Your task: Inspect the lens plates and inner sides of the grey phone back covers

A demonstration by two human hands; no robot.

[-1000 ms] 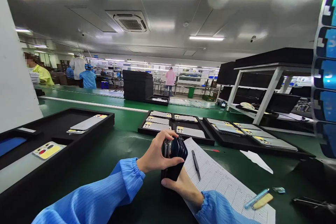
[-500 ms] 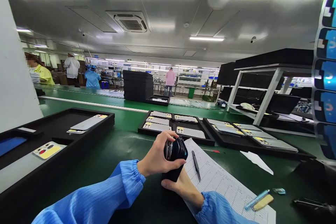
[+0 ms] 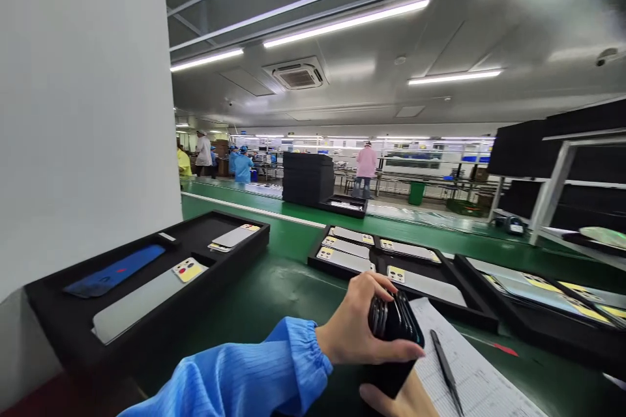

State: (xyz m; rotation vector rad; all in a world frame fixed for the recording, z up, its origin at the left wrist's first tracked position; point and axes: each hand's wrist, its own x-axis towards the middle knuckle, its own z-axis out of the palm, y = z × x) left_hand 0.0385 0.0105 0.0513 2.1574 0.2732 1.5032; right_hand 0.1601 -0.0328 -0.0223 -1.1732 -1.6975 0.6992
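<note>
Several dark, glossy phone-shaped pieces (image 3: 403, 322) are stacked together in front of me, upright and slightly tilted. My left hand (image 3: 359, 326) wraps round the upper part of the stack, fingers over the top and thumb across the near side. Lower down, my right hand (image 3: 408, 397) grips the same stack from below, its thumb on the near side and its other fingers hidden. Beside the hands lies a printed sheet (image 3: 469, 368) with black tweezers (image 3: 446, 368) on it.
A black tray (image 3: 254, 254) with silver panels and a blue piece stands at left. Two more black trays (image 3: 313, 259) (image 3: 518, 319) of panels lie beyond and right of my hands. Stacked black trays (image 3: 307, 177) stand farther back. Several people are in the background.
The view has turned left, so the hands, stack and trays appear farther right and more of the left tray shows. Both hands keep the same hold.
</note>
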